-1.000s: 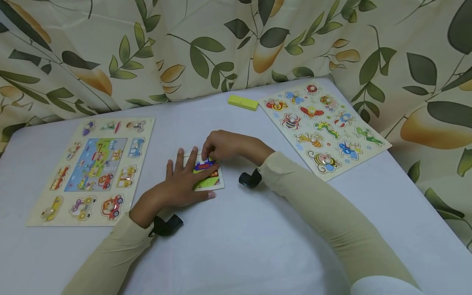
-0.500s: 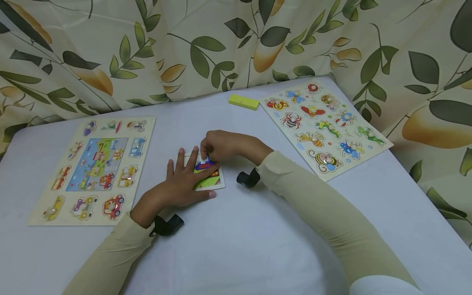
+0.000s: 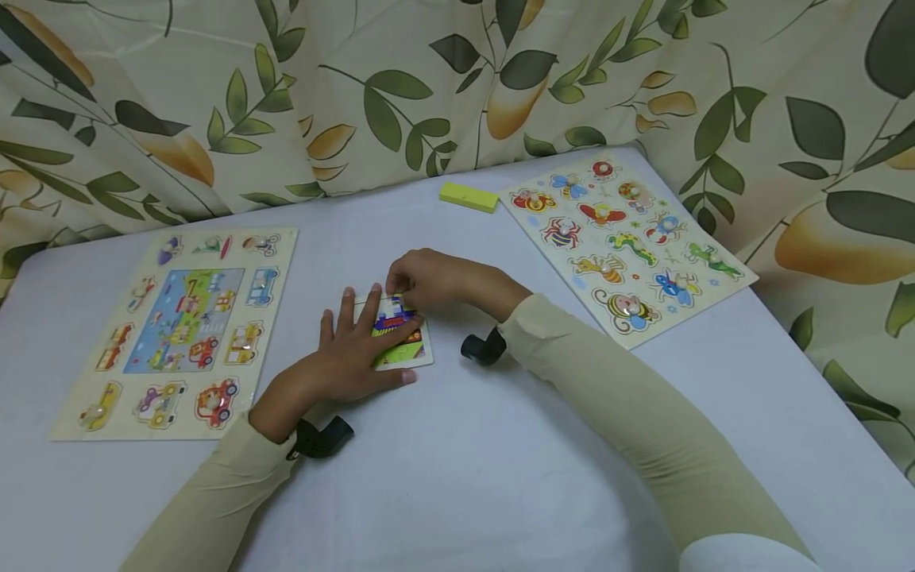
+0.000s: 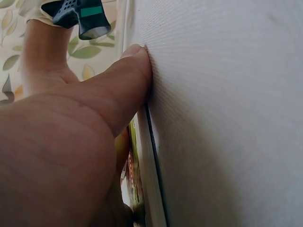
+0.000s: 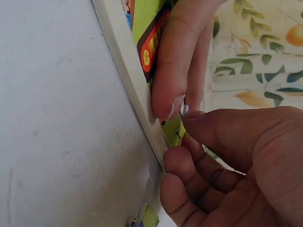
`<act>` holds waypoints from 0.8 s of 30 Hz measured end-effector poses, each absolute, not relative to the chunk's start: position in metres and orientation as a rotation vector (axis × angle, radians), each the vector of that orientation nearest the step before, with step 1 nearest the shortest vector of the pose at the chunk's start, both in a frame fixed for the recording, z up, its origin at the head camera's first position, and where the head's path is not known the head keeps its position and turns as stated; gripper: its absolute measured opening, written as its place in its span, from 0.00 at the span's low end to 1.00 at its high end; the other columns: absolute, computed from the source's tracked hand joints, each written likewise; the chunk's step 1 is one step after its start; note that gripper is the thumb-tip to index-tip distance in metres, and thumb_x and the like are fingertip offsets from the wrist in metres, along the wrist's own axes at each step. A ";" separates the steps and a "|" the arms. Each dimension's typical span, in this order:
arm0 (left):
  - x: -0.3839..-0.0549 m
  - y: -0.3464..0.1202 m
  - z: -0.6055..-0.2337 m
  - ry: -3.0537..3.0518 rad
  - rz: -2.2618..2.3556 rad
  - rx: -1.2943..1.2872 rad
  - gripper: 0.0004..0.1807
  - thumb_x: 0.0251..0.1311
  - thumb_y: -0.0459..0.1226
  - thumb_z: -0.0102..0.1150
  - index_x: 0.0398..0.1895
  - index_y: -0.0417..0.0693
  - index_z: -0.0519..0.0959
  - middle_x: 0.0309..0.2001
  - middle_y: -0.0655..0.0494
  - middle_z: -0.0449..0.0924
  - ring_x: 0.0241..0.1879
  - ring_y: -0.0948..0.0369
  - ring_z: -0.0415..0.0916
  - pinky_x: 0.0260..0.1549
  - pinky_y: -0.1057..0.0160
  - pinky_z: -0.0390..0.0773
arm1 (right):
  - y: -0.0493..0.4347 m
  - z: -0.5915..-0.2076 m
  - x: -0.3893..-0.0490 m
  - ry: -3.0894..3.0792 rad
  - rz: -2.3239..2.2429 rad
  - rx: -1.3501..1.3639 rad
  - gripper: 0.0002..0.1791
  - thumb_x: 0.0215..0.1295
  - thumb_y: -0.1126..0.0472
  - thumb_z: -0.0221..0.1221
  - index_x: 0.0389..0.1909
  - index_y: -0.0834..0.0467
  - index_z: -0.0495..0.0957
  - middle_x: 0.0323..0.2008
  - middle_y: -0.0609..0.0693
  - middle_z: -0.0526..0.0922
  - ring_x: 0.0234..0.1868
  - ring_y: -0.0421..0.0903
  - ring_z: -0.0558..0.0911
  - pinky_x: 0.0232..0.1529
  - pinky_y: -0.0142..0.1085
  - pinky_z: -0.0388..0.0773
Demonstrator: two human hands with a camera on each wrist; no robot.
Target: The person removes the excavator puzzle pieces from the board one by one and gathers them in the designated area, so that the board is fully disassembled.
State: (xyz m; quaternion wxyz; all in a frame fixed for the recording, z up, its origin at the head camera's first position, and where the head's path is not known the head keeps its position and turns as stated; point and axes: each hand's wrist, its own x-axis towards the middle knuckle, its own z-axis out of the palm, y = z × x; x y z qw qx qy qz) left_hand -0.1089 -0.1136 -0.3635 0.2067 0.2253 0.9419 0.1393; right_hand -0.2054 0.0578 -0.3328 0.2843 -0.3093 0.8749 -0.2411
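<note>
A small square picture puzzle with a blue and red train on green lies mid-table, partly hidden by both hands. My left hand rests flat across it, fingers spread, its thumb on the cloth just off the near edge. At the puzzle's far edge, my right hand has its fingers curled down. The right wrist view shows that thumb and fingers pinching a small puzzle piece, mostly hidden, close to a left fingertip. In the left wrist view, the puzzle's pale edge lies flat on the cloth.
On the left lies a large vehicle knob puzzle. An insect puzzle board sits at the back right, beside a yellow block. Leaf-patterned curtain hangs behind the white-covered table.
My right fingers have shifted very slightly at the puzzle's far edge, and a little more of the picture shows beneath them. The left hand stays in place.
</note>
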 end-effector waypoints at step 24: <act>-0.108 -0.114 -0.362 2.609 0.405 0.619 0.42 0.59 0.62 0.57 0.76 0.71 0.54 0.76 0.42 0.21 0.69 0.36 0.11 0.60 0.29 0.26 | 0.063 -0.331 -0.208 2.346 -0.755 -0.879 0.06 0.67 0.70 0.58 0.41 0.59 0.80 0.35 0.51 0.78 0.39 0.46 0.73 0.41 0.33 0.72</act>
